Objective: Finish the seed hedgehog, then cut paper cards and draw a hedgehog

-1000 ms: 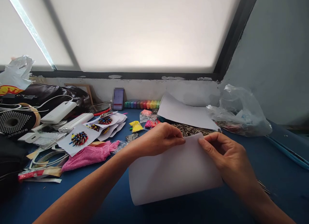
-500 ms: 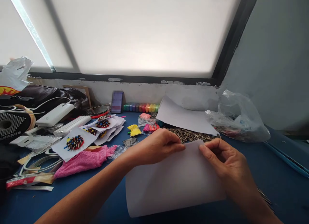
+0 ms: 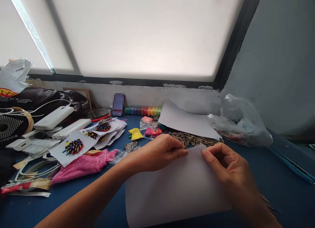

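A white sheet of paper [image 3: 172, 192] is held up over the blue table, its near part curving down toward me. My left hand [image 3: 161, 152] pinches its far edge between thumb and fingers. A short way to the right, my right hand [image 3: 223, 160] grips the same edge with thumb and bent forefinger. Behind the held sheet lies a heap of striped sunflower seeds [image 3: 189, 137], partly covered by another white paper [image 3: 187, 119]. A few more seeds [image 3: 268, 203] show beside my right wrist.
To the left lie white papers bearing seed-and-clay shapes [image 3: 75, 146], a pink cloth [image 3: 83, 167], white power banks [image 3: 54, 117] and a tape roll [image 3: 14, 126]. Yellow clay [image 3: 135, 134] and a row of coloured clay packs [image 3: 142, 111] sit farther back. A clear plastic bag [image 3: 246, 126] stands right.
Both hands keep their pinch on the paper's edge. The sheet's near edge has come slightly lower and closer to me. The whole view has shifted a little.
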`<state>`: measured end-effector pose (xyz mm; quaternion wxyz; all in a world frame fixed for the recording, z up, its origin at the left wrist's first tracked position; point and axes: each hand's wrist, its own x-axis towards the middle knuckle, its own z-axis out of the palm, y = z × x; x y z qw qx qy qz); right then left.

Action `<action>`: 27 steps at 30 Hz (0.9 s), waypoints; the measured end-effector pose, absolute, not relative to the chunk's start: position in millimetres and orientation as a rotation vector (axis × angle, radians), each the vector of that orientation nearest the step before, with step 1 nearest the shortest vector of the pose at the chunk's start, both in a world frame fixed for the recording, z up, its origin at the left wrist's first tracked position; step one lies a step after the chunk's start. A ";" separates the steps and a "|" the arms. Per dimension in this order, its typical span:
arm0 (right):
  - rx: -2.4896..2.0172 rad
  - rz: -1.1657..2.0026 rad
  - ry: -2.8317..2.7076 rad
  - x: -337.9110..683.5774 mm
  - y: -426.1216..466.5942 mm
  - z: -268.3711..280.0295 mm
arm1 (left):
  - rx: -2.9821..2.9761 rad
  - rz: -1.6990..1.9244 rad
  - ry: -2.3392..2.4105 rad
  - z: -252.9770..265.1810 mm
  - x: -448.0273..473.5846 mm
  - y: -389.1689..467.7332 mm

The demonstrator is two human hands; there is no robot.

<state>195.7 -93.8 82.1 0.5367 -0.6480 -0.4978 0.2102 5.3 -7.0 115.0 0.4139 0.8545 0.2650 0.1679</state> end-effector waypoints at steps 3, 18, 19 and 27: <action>-1.556 0.492 -1.159 194.7 -93.7 82.4 | 2.137 0.399 0.668 115.1 5.1 -6.7; -1.551 0.610 -1.162 197.4 -93.6 89.9 | 2.105 0.367 0.639 111.3 3.2 -2.3; -1.545 0.627 -1.154 197.5 -93.5 90.2 | 2.108 0.366 0.641 111.1 3.1 -2.1; -1.546 0.678 -1.131 196.0 -94.2 91.4 | 2.119 0.373 0.634 111.5 3.1 -2.4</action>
